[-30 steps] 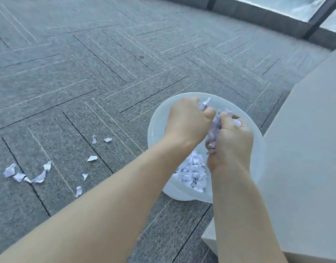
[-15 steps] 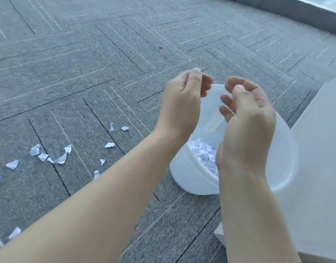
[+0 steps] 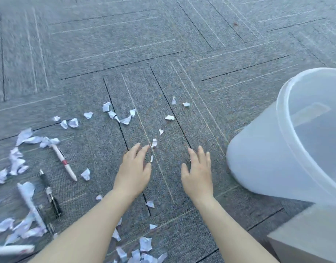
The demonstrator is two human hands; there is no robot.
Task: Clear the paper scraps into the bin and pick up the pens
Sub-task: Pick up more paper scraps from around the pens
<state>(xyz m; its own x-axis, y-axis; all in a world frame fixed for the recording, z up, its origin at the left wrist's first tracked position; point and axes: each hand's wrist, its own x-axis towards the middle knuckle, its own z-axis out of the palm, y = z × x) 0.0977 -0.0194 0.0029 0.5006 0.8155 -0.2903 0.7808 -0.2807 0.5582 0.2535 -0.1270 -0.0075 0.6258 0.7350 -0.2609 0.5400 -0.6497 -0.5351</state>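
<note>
White paper scraps (image 3: 123, 118) lie scattered over the grey carpet, thickest at the left and near the bottom edge. A translucent white bin (image 3: 262, 160) stands at the right. Among the scraps at the left lie a white pen with a red band (image 3: 64, 161), a black pen (image 3: 50, 194) and a white pen (image 3: 30, 205); another white pen (image 3: 12, 249) shows at the bottom left edge. My left hand (image 3: 133, 168) and my right hand (image 3: 198, 170) hover palm down over the carpet, fingers apart, holding nothing. A small scrap (image 3: 153, 143) lies just beyond my left fingertips.
A beige box or cabinet corner (image 3: 305, 234) sits at the bottom right, right beside the bin. The carpet (image 3: 163, 44) stretches beyond the scraps. The left side of the view is blurred.
My hands have let the scraps fall into the bin, left it and come down to the left over the carpet. The view has swung left, bringing the pens and more scraps into sight.
</note>
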